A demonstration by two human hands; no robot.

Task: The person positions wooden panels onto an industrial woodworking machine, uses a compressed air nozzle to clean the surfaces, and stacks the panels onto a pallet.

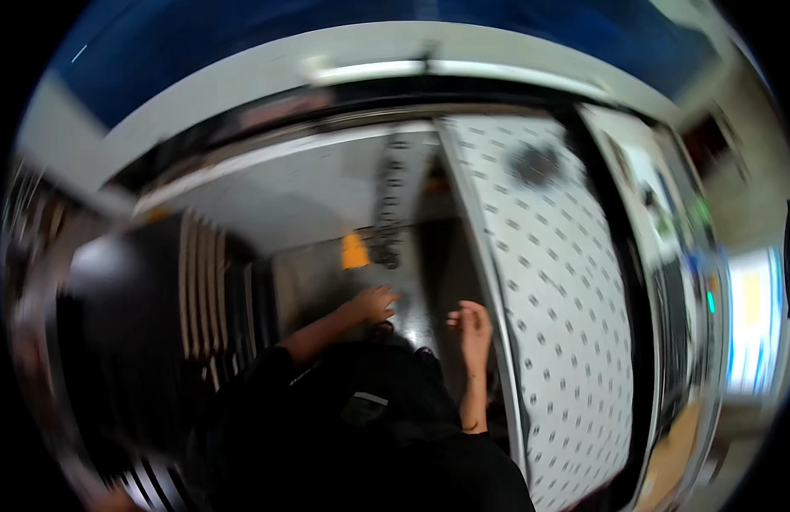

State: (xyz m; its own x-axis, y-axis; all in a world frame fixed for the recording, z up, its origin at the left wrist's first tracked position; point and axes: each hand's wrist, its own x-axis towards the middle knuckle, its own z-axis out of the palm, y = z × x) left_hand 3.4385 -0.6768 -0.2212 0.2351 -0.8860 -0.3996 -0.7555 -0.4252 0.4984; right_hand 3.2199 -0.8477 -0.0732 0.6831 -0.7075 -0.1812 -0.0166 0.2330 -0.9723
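My left hand (376,305) hangs in front of my body over the floor, fingers loosely apart and nothing visible in them. Just beyond it stands an orange-yellow object (354,252), too blurred to name. A dark chain-like strip (390,200) hangs beside that object. My right hand (473,324) is raised near the edge of a long white perforated table (553,299), apart from its surface. Its fingers are loosely bent and look empty. The whole picture is smeared by motion.
A dark blotch (536,164) marks the perforated table's far end. To the left stand dark panels with light upright slats (203,286). A grey panel (284,192) runs across ahead. A bright screen or window (752,320) glows at the far right.
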